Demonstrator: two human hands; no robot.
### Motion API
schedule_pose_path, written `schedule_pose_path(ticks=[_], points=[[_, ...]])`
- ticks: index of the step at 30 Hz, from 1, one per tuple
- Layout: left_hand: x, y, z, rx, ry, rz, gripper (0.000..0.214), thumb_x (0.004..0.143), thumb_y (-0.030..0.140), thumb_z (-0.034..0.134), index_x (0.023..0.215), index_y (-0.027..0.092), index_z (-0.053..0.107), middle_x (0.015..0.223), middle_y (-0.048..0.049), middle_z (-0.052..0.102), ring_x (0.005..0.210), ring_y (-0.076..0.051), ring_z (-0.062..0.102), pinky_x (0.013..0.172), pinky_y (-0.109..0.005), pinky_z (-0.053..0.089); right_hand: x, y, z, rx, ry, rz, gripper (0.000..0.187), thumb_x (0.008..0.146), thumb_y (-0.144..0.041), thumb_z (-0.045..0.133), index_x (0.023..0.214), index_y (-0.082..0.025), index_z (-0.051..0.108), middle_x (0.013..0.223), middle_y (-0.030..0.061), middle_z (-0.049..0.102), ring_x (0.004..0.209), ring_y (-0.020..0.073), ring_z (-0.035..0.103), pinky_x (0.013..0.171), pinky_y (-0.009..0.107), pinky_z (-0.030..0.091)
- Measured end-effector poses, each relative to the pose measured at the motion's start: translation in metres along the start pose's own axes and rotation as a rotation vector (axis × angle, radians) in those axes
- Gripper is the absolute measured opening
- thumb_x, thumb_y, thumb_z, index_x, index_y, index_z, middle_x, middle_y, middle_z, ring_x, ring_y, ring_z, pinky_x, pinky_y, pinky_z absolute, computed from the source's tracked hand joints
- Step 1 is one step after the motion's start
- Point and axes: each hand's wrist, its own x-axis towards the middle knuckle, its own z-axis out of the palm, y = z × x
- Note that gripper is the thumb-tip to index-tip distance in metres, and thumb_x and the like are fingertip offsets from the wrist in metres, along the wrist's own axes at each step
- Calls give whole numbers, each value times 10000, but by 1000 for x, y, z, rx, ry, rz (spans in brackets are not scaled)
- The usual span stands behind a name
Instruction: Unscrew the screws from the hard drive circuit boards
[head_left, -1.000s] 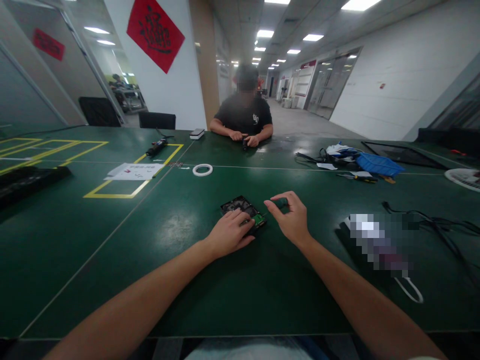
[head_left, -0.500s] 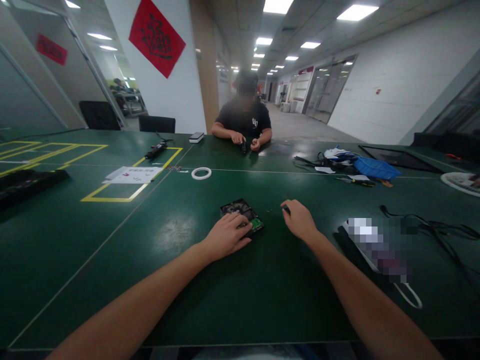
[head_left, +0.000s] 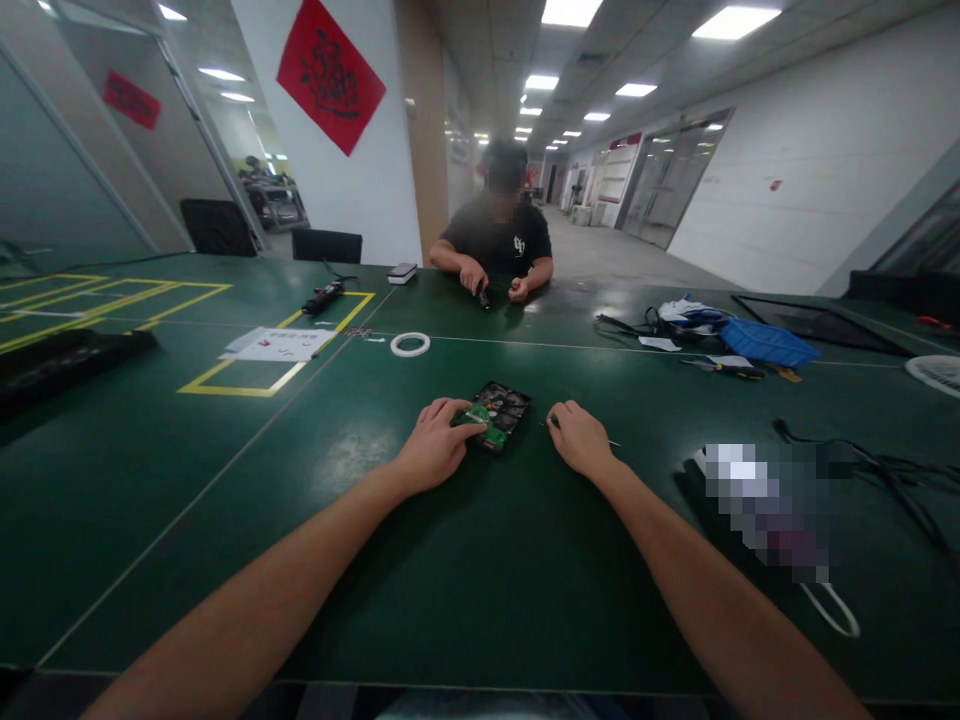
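A hard drive [head_left: 507,408] with a green circuit board lies on the green table in front of me. My left hand [head_left: 435,445] grips its left side, thumb and fingertips on the board's edge. To the right of the drive, apart from it, my right hand [head_left: 579,438] is closed around a slim tool, seemingly a screwdriver [head_left: 614,443]. Only its thin metal shaft shows past the hand; the handle is mostly covered. Tiny specks, perhaps screws, lie between the drive and my right hand.
Across the table [head_left: 480,560] a person [head_left: 499,240] holds a dark tool. A tape roll [head_left: 410,345] and paper sheets [head_left: 289,344] lie to the left. At right are a blue tray [head_left: 771,342], pliers [head_left: 724,369], black cables [head_left: 892,470] and a pixelated object [head_left: 765,510].
The hard drive has turned, showing more of its board. My left hand has shifted from over its top to its left side. A thin shaft now shows behind my right hand.
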Motion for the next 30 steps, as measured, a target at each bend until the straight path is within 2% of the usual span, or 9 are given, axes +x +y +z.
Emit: schedule_pose_path(ticks=[3,4,7,9,12,15,19,24,30], points=[[1,16,5,-32,95,-139,317,963,319,555,1262,281,654,1454,-101,447,1355,-338,387,1106,-574,381,1,-1,0,12,-1,10,203,1014,-268,461,1075,-200,642,1107,100,631,967,224,617,770,318,440],[2,22,8,-32,123,-185,346,961,421,573,1264,270,643,1463,-113,430,1360,-353,380,1107,-583,376,1,-1,0,17,0,12,207,1016,-271,458,1075,-199,642,1106,100,633,967,225,617,775,320,441],[6,40,18,-4,151,-260,653,834,680,662,1309,237,596,1494,-165,356,1375,-418,346,1108,-615,354,2,-3,-2,23,-6,20,214,1022,-289,458,1065,-197,646,1106,105,635,972,231,621,781,325,445],[9,46,25,0,149,-275,789,742,731,724,1333,233,562,1509,-178,316,1382,-446,330,1096,-626,358,2,-4,-2,24,-15,26,206,1016,-297,476,1056,-194,649,1115,113,632,973,238,624,779,329,450],[10,45,32,-16,159,-324,851,718,689,764,1369,204,510,1498,-200,299,1366,-455,348,1068,-622,378,3,-6,-2,30,-18,32,194,1009,-287,488,1044,-187,651,1118,124,629,971,243,629,779,334,463],[10,38,36,-36,154,-364,764,774,640,730,1353,188,519,1427,-208,377,1309,-447,404,1023,-625,399,0,-6,-4,35,-11,42,185,1005,-258,486,1040,-181,651,1103,126,630,960,239,630,784,338,478],[11,28,34,-39,123,-342,652,804,584,713,1319,215,561,1378,-179,456,1257,-418,457,1012,-602,401,-5,-3,-10,-13,57,0,171,988,-216,499,1072,-173,642,1155,141,619,994,253,620,792,347,487],[5,9,18,-66,27,-295,663,770,525,740,1334,221,568,1417,-159,455,1280,-402,463,1045,-579,394,-7,-11,-11,5,44,-81,175,995,-214,491,1083,-186,640,1158,126,619,981,237,624,791,337,488],[-5,-25,-9,-218,-116,-154,672,748,477,757,1344,240,556,1438,-125,447,1327,-359,463,1105,-541,378,1,-19,-5,2,-3,-124,173,1006,-240,499,1096,-207,644,1161,103,620,933,218,634,732,313,466]])
